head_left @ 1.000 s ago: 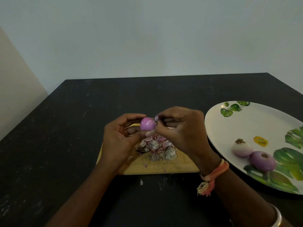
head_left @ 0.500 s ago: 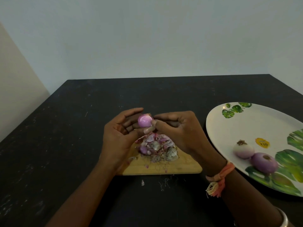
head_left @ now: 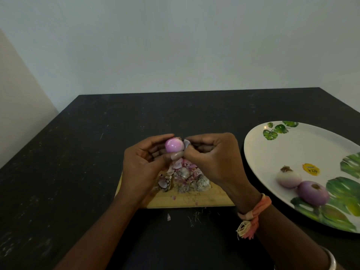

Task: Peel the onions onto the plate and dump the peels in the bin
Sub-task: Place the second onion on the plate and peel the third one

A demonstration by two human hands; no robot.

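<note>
Item: onion (head_left: 174, 145), frame centre, above board (head_left: 204, 199). My left hand (head_left: 144, 162) cradles it, fingers curled; right hand (head_left: 212, 156) pinches skin flap (head_left: 187, 143) at its right side, lifted since one second ago. Nearly bare; plate (head_left: 292, 149) at right next.

The left hand (head_left: 144, 164) holds a small glossy pink onion (head_left: 174, 145) between thumb and curled fingers, above a heap of peels (head_left: 183, 178) on a wooden board (head_left: 194, 199). The right hand (head_left: 212, 158) pinches a loose flake of skin (head_left: 186, 143) at the onion's right side. On the black tabletop (head_left: 78, 152), to the right, a leaf-patterned plate (head_left: 292, 149) carries a pale onion (head_left: 288, 179) touching a purple onion (head_left: 313, 192). An orange thread band (head_left: 253, 213) wraps the right wrist.
</note>
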